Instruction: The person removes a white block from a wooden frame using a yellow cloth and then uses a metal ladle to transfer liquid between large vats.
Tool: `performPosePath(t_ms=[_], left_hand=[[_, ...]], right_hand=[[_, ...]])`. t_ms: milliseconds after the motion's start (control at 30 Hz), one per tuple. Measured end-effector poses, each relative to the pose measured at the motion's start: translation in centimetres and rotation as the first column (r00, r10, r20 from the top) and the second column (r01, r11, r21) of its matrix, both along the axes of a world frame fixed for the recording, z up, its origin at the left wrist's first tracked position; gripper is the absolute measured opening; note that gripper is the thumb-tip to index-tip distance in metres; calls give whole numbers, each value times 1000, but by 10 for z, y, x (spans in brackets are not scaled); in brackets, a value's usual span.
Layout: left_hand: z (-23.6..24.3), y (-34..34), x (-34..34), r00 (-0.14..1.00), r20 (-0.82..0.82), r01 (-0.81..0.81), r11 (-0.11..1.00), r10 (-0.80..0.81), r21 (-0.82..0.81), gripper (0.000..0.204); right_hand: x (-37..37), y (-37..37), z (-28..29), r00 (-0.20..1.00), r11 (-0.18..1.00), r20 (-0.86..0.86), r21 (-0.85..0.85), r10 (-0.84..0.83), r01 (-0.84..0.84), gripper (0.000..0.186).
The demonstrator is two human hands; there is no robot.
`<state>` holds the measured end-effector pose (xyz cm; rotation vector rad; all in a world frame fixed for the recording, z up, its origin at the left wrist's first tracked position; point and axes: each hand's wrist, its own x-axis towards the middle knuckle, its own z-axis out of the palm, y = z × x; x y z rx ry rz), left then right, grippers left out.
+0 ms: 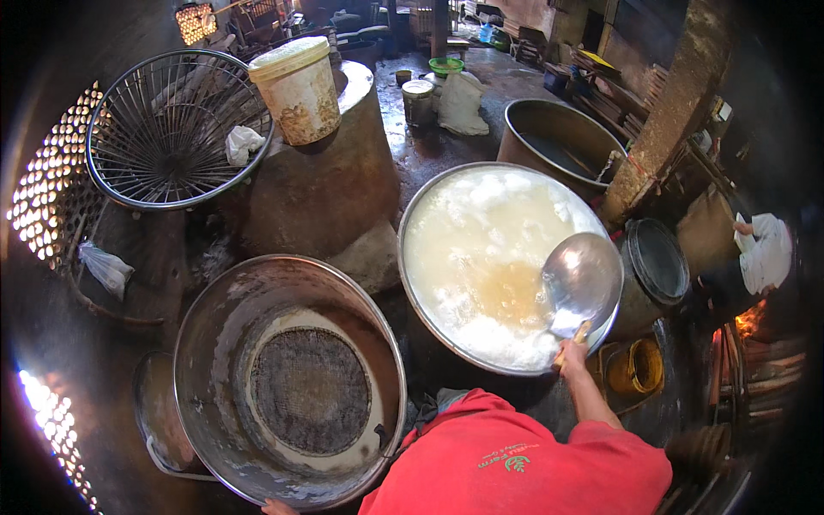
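My right hand [573, 356] grips the handle of a large metal scoop [579, 273], its shiny bowl over a wide pot of pale, foamy liquid [459, 249] at centre right. At the bottom edge, my left hand [276, 506], only partly in view, holds the rim of a big, empty-looking metal pot [210, 335] with a dark mesh disc [311, 390] in its bottom. A red shirt [515, 455] fills the lower middle.
A wire basket [129, 129] and stained bucket [296, 99] sit upper left by a rounded stove [318, 202]. Behind are another metal vat [532, 133], white sack [463, 107] and pillar [665, 120]. At right are a lidded drum [652, 262], yellow bucket [633, 369] and fire [749, 319].
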<state>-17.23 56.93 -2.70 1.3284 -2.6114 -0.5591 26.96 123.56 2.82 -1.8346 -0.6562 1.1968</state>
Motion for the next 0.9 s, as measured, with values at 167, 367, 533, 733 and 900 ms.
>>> performPosePath(t_ms=[167,367,533,733,900], left_hand=[[-6,-14,6,999,-27,35,999,-34,15,38],[1,-8,4,991,-92,113,981,-100,155,41],[-20,-34,12,986,-141,100,988,-83,119,42],[-22,-10,51,954,-175,269,951,-242,152,43],[7,18,91,947,-155,316,906,-282,282,47]], right_hand=[[45,39,5,569,799,694,593,-442,-103,31],[-17,17,31,931,923,-357,330,-70,196,24],[-167,-58,63,80,947,-994,49,79,-319,22],[-303,-124,103,-466,868,-875,126,-130,-480,21],[-359,-126,113,-579,898,-805,153,-129,-413,15]])
